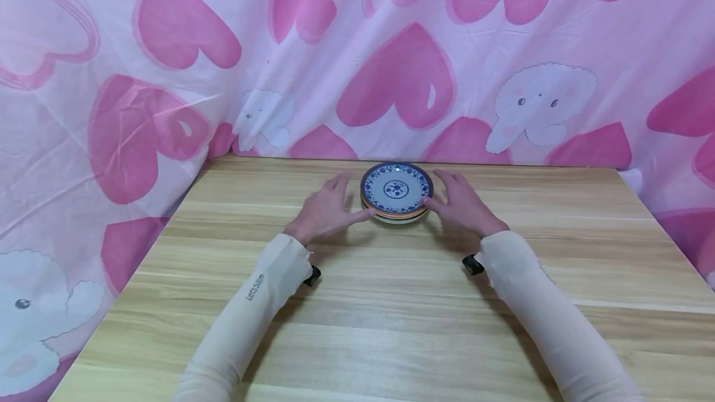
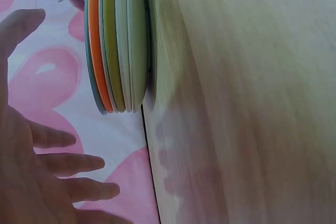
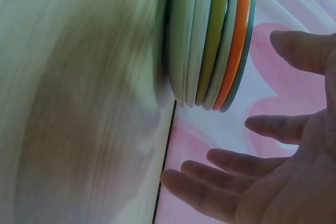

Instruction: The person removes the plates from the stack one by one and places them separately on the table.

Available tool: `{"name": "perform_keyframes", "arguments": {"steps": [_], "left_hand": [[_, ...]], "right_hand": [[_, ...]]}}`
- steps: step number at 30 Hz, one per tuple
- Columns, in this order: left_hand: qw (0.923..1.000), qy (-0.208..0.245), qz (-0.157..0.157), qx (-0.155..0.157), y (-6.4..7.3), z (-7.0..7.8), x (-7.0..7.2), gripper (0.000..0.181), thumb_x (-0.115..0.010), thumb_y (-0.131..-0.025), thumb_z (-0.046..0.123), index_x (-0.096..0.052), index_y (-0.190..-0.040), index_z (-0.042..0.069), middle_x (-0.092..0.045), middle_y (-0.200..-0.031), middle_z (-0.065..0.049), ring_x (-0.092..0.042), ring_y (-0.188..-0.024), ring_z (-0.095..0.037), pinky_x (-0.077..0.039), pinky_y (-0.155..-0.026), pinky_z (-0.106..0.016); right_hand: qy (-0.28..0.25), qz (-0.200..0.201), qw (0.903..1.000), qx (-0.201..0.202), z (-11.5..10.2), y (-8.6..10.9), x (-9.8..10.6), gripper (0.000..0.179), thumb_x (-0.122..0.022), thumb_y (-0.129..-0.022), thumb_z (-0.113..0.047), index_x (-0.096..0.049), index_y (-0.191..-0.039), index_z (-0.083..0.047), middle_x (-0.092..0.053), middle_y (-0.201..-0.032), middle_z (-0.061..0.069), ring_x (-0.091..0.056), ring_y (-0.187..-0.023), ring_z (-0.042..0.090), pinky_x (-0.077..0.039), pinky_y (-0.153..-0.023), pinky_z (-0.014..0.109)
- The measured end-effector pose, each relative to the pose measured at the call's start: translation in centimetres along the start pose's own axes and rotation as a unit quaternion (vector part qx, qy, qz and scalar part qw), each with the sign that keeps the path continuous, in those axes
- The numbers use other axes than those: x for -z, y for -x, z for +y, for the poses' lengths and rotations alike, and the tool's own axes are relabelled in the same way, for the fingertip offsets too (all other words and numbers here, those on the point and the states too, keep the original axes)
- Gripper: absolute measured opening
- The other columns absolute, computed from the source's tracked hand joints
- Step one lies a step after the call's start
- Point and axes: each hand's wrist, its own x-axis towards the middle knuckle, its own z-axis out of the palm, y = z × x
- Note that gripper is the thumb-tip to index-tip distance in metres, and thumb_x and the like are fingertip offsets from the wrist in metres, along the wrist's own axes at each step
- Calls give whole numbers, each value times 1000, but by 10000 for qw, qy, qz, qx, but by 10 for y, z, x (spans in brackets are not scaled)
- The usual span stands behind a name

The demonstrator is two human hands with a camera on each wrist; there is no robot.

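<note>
A stack of several small round plates [image 1: 396, 190] stands near the table's far edge. The top plate is white with a blue floral rim and centre. In the left wrist view, the stack's side [image 2: 109, 45] shows orange, olive and pale green edges. My left hand [image 1: 329, 208] is at the stack's left with its fingers spread. On the right side, my right hand [image 1: 466, 206] faces it, fingers extended and apart. Both wrist views show a gap between the fingers [image 3: 226, 163] and the plates. In the head view, the thumbs overlap the stack's near edge.
The wooden table [image 1: 385, 334] extends toward me. A pink curtain [image 1: 318, 98] with hearts and white cartoon animals hangs along the far edge and the left side. Dark bands [image 1: 473, 264] show at both wrists below the pale sleeves.
</note>
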Motion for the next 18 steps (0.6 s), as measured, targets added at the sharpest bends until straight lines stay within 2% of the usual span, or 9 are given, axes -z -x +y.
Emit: {"name": "perform_keyframes", "arguments": {"steps": [2,9,14,18], "left_hand": [[9999,129,-40,-19,-1,0,-1,108,-60,-82,75,-19,-161,15,-26,-167,-13,-28,-153,-34,-33,-118,-64],[9979,641,-109,48,-6,2,-4,105,-64,-83,70,-22,-160,12,-27,-166,-11,-26,-154,-33,-29,-124,-57],[9968,791,-99,1,-8,4,-7,101,-67,-85,61,-24,-159,8,-29,-166,-12,-27,-154,-34,-26,-126,-54],[9962,864,-94,59,-11,5,-8,98,-69,-86,58,-25,-158,7,-31,-165,-12,-29,-153,-33,-27,-125,-53]], "right_hand": [[-84,23,10000,30,0,-1,0,78,-58,-99,-39,-22,-159,-4,-24,-162,29,-26,-148,49,-30,-117,69],[-406,148,9991,26,1,-6,-4,76,-63,-97,-30,-26,-157,-1,-34,-155,29,-53,-126,45,-51,-104,57],[-559,264,9981,-31,2,-10,-6,72,-64,-97,-26,-30,-155,-1,-38,-152,27,-57,-118,41,-54,-100,53],[-557,309,9980,-1,2,-12,-7,70,-64,-96,-23,-32,-154,1,-41,-148,28,-55,-120,41,-54,-99,53]]}}
